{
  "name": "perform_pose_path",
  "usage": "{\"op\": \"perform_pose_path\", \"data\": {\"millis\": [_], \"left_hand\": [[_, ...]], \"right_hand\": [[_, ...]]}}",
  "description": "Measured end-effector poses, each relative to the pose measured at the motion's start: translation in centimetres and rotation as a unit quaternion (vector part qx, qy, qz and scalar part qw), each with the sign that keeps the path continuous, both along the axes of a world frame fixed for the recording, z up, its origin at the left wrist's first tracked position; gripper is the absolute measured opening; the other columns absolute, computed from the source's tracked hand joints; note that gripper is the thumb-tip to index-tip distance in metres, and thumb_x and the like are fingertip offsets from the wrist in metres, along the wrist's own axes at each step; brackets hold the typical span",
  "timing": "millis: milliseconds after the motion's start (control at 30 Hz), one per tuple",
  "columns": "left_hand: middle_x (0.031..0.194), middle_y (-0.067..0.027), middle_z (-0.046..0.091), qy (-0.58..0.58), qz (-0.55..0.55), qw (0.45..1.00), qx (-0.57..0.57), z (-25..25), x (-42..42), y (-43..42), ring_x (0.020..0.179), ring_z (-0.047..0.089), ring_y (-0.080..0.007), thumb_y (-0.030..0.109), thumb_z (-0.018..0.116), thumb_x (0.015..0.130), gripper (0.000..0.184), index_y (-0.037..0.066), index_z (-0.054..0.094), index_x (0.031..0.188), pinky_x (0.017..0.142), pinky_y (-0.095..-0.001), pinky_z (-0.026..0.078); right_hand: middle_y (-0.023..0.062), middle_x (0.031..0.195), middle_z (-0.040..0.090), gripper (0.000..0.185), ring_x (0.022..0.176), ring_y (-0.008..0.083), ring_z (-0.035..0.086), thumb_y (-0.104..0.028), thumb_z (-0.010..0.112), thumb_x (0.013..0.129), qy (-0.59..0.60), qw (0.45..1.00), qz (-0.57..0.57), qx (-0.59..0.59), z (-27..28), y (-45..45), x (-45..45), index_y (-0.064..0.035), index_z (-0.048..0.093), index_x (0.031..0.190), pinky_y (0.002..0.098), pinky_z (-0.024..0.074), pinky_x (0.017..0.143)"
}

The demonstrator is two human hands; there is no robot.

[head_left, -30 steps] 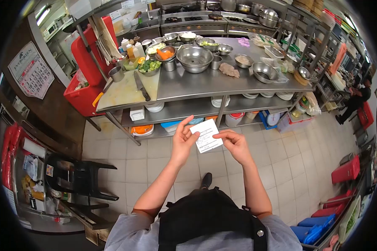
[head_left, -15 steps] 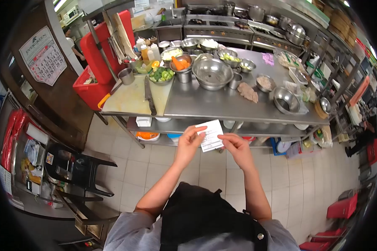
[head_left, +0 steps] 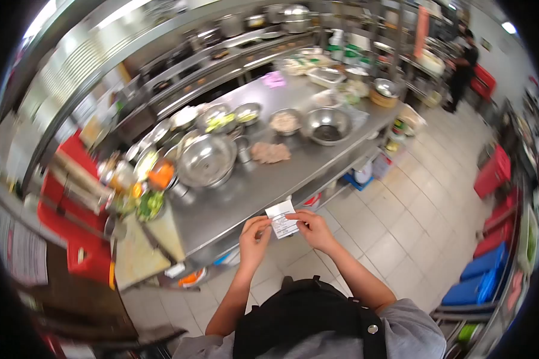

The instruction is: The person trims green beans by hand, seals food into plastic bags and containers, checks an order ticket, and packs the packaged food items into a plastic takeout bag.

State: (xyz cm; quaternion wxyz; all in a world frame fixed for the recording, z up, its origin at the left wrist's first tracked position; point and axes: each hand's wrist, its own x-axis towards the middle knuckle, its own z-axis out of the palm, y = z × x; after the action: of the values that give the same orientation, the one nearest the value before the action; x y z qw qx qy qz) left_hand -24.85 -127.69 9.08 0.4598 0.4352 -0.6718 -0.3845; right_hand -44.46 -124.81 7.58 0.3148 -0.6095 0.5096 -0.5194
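Note:
A small white printed paper slip [head_left: 281, 222] is held up in front of my body, just off the front edge of the steel table [head_left: 245, 202]. My left hand [head_left: 256, 240] pinches its left edge. On the other side, my right hand [head_left: 312, 229] grips the right edge, its fingertips lying over the print. The lettering is too small to read. Beyond the slip, a piece of raw meat [head_left: 270, 152] lies on the table, beside a large steel bowl [head_left: 207, 160].
A knife [head_left: 157, 242] rests on the cutting board [head_left: 170, 233] at the left. Broccoli [head_left: 150, 205] and carrots [head_left: 161, 176] sit in bowls. Another steel bowl [head_left: 327, 125] stands further right. A co-worker in dark clothes [head_left: 463, 69] stands at the far right. Tiled floor [head_left: 401, 197] extends rightward.
My view has swung to the right and tilted, so the table now runs diagonally and the co-worker shows. Both hands still hold the slip; the right fingers reach further over it.

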Motion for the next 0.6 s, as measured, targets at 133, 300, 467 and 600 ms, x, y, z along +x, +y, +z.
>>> {"op": "perform_pose_path", "data": {"millis": [133,300,467,600], "left_hand": [[0.112,-0.006,0.059,-0.097,-0.124,0.986,0.051,-2.4,-5.8,-3.7,0.089,0.062,-0.0136,0.004,0.059,0.086,0.016,0.005,0.067,0.1,0.074,-0.0273,0.052],[0.111,-0.0089,0.059,-0.101,-0.35,0.93,0.053,-4.5,-17.3,-5.0,0.09,0.062,-0.0198,0.007,0.057,0.087,0.02,0.007,0.064,0.105,0.079,-0.0305,0.052],[0.112,-0.0128,0.059,-0.258,-0.507,0.819,0.074,-6.0,-29.0,-7.3,0.095,0.062,-0.0254,0.016,0.056,0.087,0.025,0.006,0.063,0.109,0.083,-0.0353,0.05],[0.111,-0.0167,0.062,-0.351,-0.469,0.809,0.051,-20.6,-35.5,-10.7,0.097,0.062,-0.0326,0.024,0.057,0.084,0.033,0.006,0.063,0.111,0.086,-0.0388,0.049]], "right_hand": [[0.0138,0.096,0.064,0.032,0.086,0.0214,0.06,0.005,0.049,0.084,0.032,0.983,-0.137,0.12,-11.1,2.4,-9.4,-0.0064,0.068,0.106,0.0299,0.0469,0.073],[0.0117,0.097,0.07,0.02,0.091,0.0236,0.067,-0.021,0.056,0.085,0.324,0.714,-0.262,0.562,-35.4,26.9,-18.2,-0.0109,0.073,0.091,0.0368,0.0533,0.072],[0.012,0.065,0.063,0.017,0.066,0.022,0.062,-0.024,0.07,0.073,0.006,0.83,-0.323,0.455,-44.3,60.3,-14.7,-0.0093,0.067,0.064,0.0397,0.0497,0.061],[0.0091,0.072,0.066,0.013,0.07,0.0222,0.065,-0.023,0.065,0.077,0.283,0.622,-0.149,0.714,-39.3,56.5,-20.1,-0.0114,0.07,0.072,0.0393,0.0492,0.059]]}}
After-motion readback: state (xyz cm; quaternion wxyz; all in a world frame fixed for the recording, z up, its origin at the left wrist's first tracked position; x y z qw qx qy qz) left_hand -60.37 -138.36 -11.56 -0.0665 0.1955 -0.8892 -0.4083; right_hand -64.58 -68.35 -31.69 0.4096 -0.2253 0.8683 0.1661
